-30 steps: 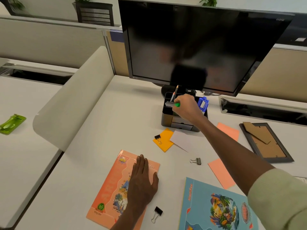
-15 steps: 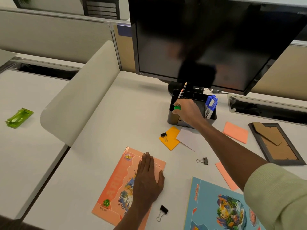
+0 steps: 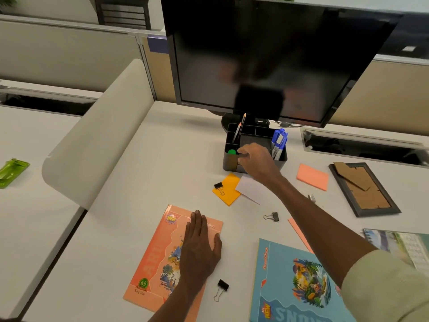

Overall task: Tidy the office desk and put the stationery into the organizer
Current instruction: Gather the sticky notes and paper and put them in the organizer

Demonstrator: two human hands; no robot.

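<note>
The dark desk organizer (image 3: 232,162) stands under the monitor. A green-capped item (image 3: 231,152) sits upright in its front left compartment, a pencil (image 3: 241,126) in a back slot and blue markers (image 3: 279,141) on the right. My right hand (image 3: 255,160) hovers over the organizer's front edge, fingers loosely curled and holding nothing. My left hand (image 3: 199,247) lies flat on an orange notebook (image 3: 157,252). Black binder clips lie loose: one (image 3: 219,187) on an orange sticky pad (image 3: 228,191), one (image 3: 272,216) mid-desk, one (image 3: 221,289) near the front.
A white card (image 3: 249,189), a pink sticky pad (image 3: 312,176), a pink sheet (image 3: 299,233), a face-down picture frame (image 3: 364,189) and a blue notebook (image 3: 297,284) lie around. The monitor (image 3: 267,54) looms behind. A curved divider (image 3: 92,145) borders the left side.
My right hand lowered the green-capped item into the front left compartment and let go, then drew back slightly. My left hand stayed on the orange notebook.
</note>
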